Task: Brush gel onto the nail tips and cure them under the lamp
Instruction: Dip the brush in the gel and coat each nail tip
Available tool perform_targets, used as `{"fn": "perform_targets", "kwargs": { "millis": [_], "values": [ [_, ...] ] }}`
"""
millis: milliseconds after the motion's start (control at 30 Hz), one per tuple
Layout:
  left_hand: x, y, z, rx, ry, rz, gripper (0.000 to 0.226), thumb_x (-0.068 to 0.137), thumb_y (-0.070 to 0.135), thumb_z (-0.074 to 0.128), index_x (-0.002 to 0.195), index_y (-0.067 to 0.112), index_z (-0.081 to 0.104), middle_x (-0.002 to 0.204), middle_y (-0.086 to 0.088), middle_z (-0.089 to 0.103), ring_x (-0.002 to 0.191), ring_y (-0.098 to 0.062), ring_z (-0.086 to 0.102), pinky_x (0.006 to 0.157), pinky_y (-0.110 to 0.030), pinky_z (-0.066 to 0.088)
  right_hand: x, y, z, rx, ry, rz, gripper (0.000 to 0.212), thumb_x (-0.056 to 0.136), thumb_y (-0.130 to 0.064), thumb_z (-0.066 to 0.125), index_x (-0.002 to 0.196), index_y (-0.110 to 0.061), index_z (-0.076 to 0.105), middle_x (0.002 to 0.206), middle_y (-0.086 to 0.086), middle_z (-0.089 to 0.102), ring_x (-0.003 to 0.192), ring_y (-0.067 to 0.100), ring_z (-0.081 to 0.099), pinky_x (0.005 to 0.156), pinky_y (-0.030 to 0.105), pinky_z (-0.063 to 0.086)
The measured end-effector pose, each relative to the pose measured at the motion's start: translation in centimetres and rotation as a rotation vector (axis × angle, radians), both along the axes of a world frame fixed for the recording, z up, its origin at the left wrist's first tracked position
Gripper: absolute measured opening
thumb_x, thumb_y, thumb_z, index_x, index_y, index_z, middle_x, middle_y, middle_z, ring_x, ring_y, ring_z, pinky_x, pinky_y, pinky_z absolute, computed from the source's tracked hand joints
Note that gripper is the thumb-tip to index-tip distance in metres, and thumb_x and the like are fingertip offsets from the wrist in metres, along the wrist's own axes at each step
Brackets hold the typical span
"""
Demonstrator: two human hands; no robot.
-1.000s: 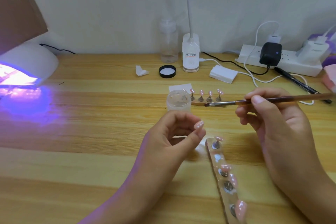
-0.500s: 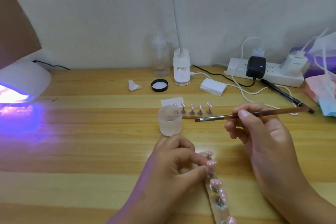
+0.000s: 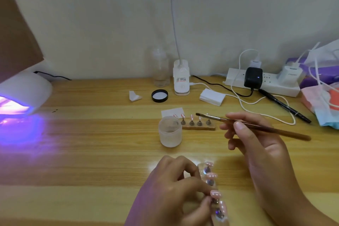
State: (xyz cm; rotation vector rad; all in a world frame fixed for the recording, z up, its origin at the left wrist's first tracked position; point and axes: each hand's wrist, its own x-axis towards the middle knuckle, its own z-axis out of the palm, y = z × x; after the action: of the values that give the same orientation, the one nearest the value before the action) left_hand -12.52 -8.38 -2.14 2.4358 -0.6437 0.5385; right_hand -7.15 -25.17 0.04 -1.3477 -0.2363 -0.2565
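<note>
Head view: trouble was close. The left hand (image 3: 176, 189) pinched the clear strip (image 3: 201, 170) right beside its pink nail tips (image 3: 211, 175), so a finger could have smeared wet gel. The right hand (image 3: 256, 139) pinched the brush (image 3: 256, 125), bristles near the jar (image 3: 170, 131) ahead of the left hand. The lamp (image 3: 23, 91) glowed well off left.

Jar (image 3: 170, 132) left of stand (image 3: 199, 127); lamp (image 3: 23, 93) far left on table (image 3: 91, 152).

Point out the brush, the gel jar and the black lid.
brush (image 3: 286, 133): head view, brown handle near its back end.
gel jar (image 3: 170, 132): head view, frosted side wall.
black lid (image 3: 159, 95): head view, white inner face.
</note>
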Motion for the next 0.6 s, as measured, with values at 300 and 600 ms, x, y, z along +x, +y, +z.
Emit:
{"fn": "perform_targets", "kwargs": {
  "millis": [300, 600],
  "values": [
    [0.1, 0.4, 0.4, -0.304, 0.199, 0.083, 0.014, 0.071, 0.042, 0.053, 0.074, 0.031, 0.062, 0.087, 0.018, 0.048, 0.083, -0.003, 0.050, 0.066, -0.015, 0.039, -1.3, -1.9, 4.6, -1.076, -0.563, -0.026, 0.033, 0.095, -0.034, 0.056, 0.126, -0.026, 0.064, 0.120, -0.014, 0.064, 0.113, 0.007, 0.061, 0.086, 0.024, 0.052],
    [0.7, 1.5, 1.8, -0.786, 0.305, 0.222, 0.012, 0.083, 0.019, 0.059, 0.072, 0.019, 0.063, 0.083, 0.012, 0.056, 0.071, -0.001, 0.051, 0.062, -0.007, 0.038, -4.4, -4.3, 1.2, -1.756, -0.085, 0.035, 0.074, 0.100, -0.024, 0.045, 0.153, -0.045, -0.002, 0.157, -0.013, 0.001, 0.142, 0.006, 0.008, 0.107, 0.018, 0.027]
  ]
}}
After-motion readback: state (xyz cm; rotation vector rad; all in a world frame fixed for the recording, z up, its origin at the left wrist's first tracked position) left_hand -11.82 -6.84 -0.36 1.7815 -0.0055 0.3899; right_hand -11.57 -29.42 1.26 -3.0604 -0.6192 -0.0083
